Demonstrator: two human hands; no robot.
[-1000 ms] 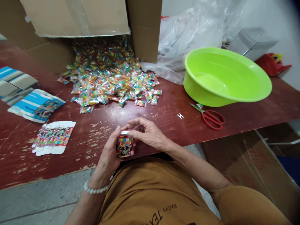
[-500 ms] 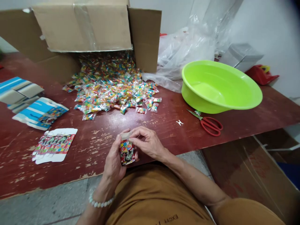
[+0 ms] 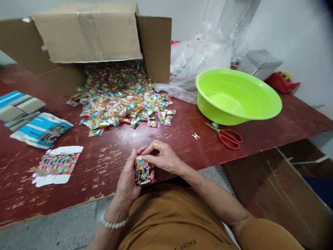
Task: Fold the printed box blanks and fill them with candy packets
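Note:
A small printed candy box (image 3: 143, 171), red, black and multicoloured, is held upright near the table's front edge. My left hand (image 3: 129, 177) wraps round it from the left, fingertips showing at its right side. At its top end, the thumb and fingers of my right hand (image 3: 163, 158) pinch the top flap, part of which is hidden by the fingers. Flat unfolded box blanks (image 3: 57, 164) with the same print lie to the left. Beyond my hands spreads a heap of small wrapped candies (image 3: 125, 104).
A large cardboard carton (image 3: 91, 38) lies on its side, candies spilling out. Blue-and-white packs (image 3: 43, 130) sit at left. At right are a green basin (image 3: 234, 113), red-handled scissors (image 3: 230, 139), plastic bags (image 3: 192, 66) and a red tape dispenser (image 3: 281, 83).
The pale top flap of the candy box stood up earlier; now it is pressed down, with my right fingers over the top end. The view has shifted slightly.

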